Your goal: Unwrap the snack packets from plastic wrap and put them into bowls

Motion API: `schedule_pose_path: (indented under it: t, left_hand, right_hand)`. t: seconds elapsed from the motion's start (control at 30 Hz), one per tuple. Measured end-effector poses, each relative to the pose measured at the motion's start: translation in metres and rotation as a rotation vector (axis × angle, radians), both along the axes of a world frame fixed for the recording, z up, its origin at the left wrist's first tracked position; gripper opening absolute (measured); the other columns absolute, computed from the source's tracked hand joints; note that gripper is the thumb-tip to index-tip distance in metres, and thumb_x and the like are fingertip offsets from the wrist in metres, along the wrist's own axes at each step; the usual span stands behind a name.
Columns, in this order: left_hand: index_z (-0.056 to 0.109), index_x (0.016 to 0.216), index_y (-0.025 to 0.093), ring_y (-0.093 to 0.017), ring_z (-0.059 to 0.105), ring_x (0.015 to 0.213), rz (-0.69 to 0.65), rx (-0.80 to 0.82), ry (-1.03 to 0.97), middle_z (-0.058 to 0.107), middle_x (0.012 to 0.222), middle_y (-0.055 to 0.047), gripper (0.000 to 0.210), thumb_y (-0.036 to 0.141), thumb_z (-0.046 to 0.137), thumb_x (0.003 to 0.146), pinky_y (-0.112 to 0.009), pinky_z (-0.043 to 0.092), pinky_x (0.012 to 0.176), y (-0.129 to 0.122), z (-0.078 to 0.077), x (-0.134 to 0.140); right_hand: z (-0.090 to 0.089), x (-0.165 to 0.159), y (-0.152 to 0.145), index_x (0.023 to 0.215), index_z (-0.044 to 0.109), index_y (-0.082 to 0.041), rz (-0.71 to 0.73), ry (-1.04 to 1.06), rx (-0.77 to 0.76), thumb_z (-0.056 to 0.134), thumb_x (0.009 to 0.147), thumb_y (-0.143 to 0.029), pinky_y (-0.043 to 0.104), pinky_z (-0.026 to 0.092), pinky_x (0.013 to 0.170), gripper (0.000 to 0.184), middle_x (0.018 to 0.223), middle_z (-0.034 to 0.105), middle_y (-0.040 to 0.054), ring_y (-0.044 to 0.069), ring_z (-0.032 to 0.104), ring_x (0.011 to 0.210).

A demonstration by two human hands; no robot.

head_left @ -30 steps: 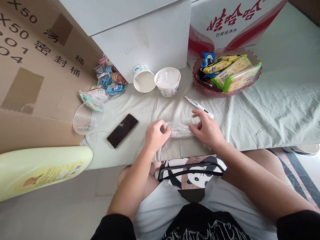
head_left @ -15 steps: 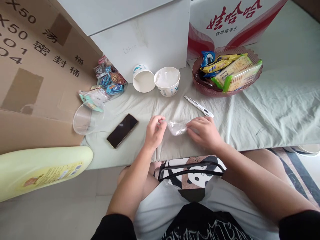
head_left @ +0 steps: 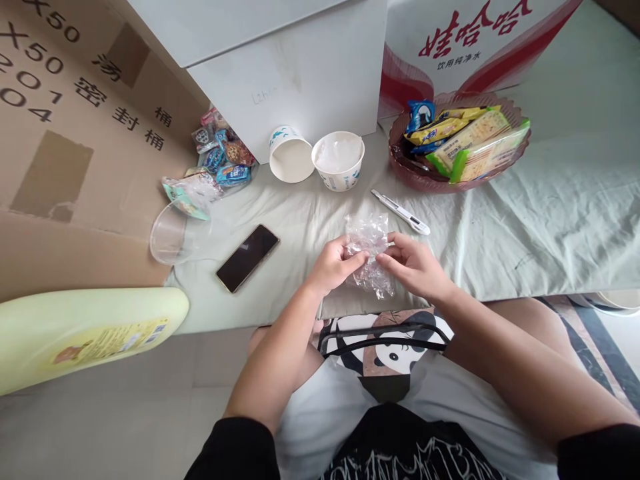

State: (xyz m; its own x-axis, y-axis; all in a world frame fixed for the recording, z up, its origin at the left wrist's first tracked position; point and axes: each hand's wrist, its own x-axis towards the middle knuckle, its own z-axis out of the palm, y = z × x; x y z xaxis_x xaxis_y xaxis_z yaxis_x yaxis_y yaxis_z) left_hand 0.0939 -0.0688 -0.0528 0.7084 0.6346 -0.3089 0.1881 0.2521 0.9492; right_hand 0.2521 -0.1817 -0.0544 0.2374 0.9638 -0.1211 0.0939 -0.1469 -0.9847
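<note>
A crinkled piece of clear plastic film (head_left: pixel 369 233) is held up between my two hands over the cloth-covered surface. My left hand (head_left: pixel 334 267) pinches its left edge, thumb on the near face. On the opposite edge, my right hand (head_left: pixel 411 265) grips with thumb and fingers. Whether the film is a bag or a flat sheet I cannot tell. Just beyond my right hand lies a white utility knife (head_left: pixel 401 212). Farther back, one paper bowl (head_left: pixel 291 160) lies on its side, and another paper bowl (head_left: pixel 339 175) stands upright with something translucent white inside.
A phone (head_left: pixel 248 259) lies to the left, near a clear plastic cup (head_left: pixel 173 233) and several snack packets (head_left: pixel 233 175). Back right stands a pink bowl (head_left: pixel 460 183) of wrapped snacks. A cardboard box (head_left: pixel 100 233), white box (head_left: pixel 300 87) and yellow-green bottle (head_left: pixel 95 333) border the surface.
The bunched plastic film is now spread out taller between my hands. My left hand has moved right and taken hold of the film's left edge.
</note>
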Motion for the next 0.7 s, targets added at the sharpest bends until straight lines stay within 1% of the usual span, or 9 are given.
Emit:
schedule_pose_path:
  t: [0.07,0.17,0.23,0.3,0.33,0.43,0.53,0.6,0.7]
  left_hand:
    - [0.067,0.108,0.019,-0.009,0.053,0.05,-0.026,-0.047,-0.031,0.061,0.062,0.006,0.044,0.044,0.083,0.074,-0.021,0.042,0.049,0.0,0.003,-0.003]
    - [0.062,0.111,0.024,-0.01,0.052,0.04,-0.062,-0.155,-0.107,0.057,0.053,0.01,0.044,0.047,0.079,0.077,-0.021,0.04,0.043,0.001,0.008,-0.007]
    - [0.062,0.1,0.023,-0.012,0.055,0.041,-0.065,-0.206,-0.16,0.058,0.052,0.008,0.036,0.048,0.076,0.077,-0.022,0.041,0.042,0.003,0.012,-0.009]
    - [0.062,0.084,0.02,-0.013,0.059,0.048,-0.047,-0.229,-0.207,0.06,0.058,0.004,0.033,0.05,0.074,0.075,-0.025,0.046,0.047,0.006,0.013,-0.009]
    - [0.061,0.078,0.019,-0.013,0.059,0.052,-0.026,-0.222,-0.222,0.06,0.061,0.002,0.035,0.052,0.072,0.075,-0.026,0.047,0.05,0.007,0.013,-0.008]
    - [0.059,0.074,0.018,-0.01,0.05,0.058,0.019,-0.092,-0.184,0.055,0.067,0.002,0.041,0.057,0.07,0.077,-0.023,0.041,0.054,0.011,0.008,-0.007]
    - [0.056,0.077,0.018,-0.009,0.046,0.064,-0.06,0.034,-0.064,0.054,0.073,0.004,0.036,0.046,0.078,0.073,-0.022,0.038,0.059,0.014,0.001,-0.007]
    - [0.055,0.081,0.019,-0.009,0.049,0.067,-0.092,0.049,-0.016,0.057,0.078,0.003,0.034,0.037,0.081,0.068,-0.022,0.04,0.063,0.016,-0.002,-0.008]
    - [0.054,0.09,0.021,-0.009,0.054,0.067,0.056,0.082,0.008,0.06,0.079,0.004,0.042,0.029,0.084,0.062,-0.021,0.043,0.066,0.018,-0.005,-0.009]
  right_hand:
    - [-0.001,-0.002,0.002,0.103,0.059,-0.02,0.009,0.105,0.018,0.064,0.089,-0.049,0.026,0.028,0.05,0.033,0.058,0.046,-0.0083,0.011,0.039,0.05]
    - [-0.001,-0.002,0.005,0.096,0.059,-0.023,-0.114,0.218,0.12,0.066,0.085,-0.04,0.025,0.033,0.052,0.022,0.064,0.052,-0.0065,0.011,0.043,0.053]
    - [0.001,0.0,0.006,0.09,0.06,-0.023,-0.162,0.262,0.168,0.065,0.081,-0.034,0.025,0.036,0.055,0.015,0.067,0.055,-0.0054,0.011,0.045,0.056]
    - [0.002,0.004,0.006,0.086,0.062,-0.022,-0.139,0.283,0.155,0.059,0.08,-0.03,0.026,0.036,0.056,0.011,0.066,0.055,-0.0043,0.011,0.045,0.056]
    - [0.002,0.006,0.006,0.086,0.064,-0.022,-0.109,0.275,0.146,0.054,0.081,-0.03,0.027,0.038,0.057,0.014,0.066,0.056,-0.003,0.013,0.047,0.056]
    - [0.002,0.006,0.008,0.088,0.067,-0.02,0.046,0.069,0.202,0.046,0.088,-0.035,0.032,0.045,0.067,0.026,0.078,0.067,0.0038,0.018,0.06,0.071]
    - [-0.002,-0.002,0.01,0.089,0.067,-0.02,0.161,-0.293,0.238,0.056,0.089,-0.039,0.033,0.046,0.071,0.022,0.09,0.072,0.0068,0.019,0.063,0.075]
    - [-0.005,-0.005,0.012,0.094,0.067,-0.022,0.122,-0.423,0.196,0.057,0.088,-0.031,0.032,0.046,0.07,0.014,0.094,0.072,0.0066,0.019,0.064,0.075]
    - [-0.007,-0.002,0.017,0.118,0.062,-0.024,0.021,-0.46,0.159,0.054,0.087,-0.02,0.033,0.05,0.078,0.032,0.11,0.072,0.0076,0.021,0.069,0.091]
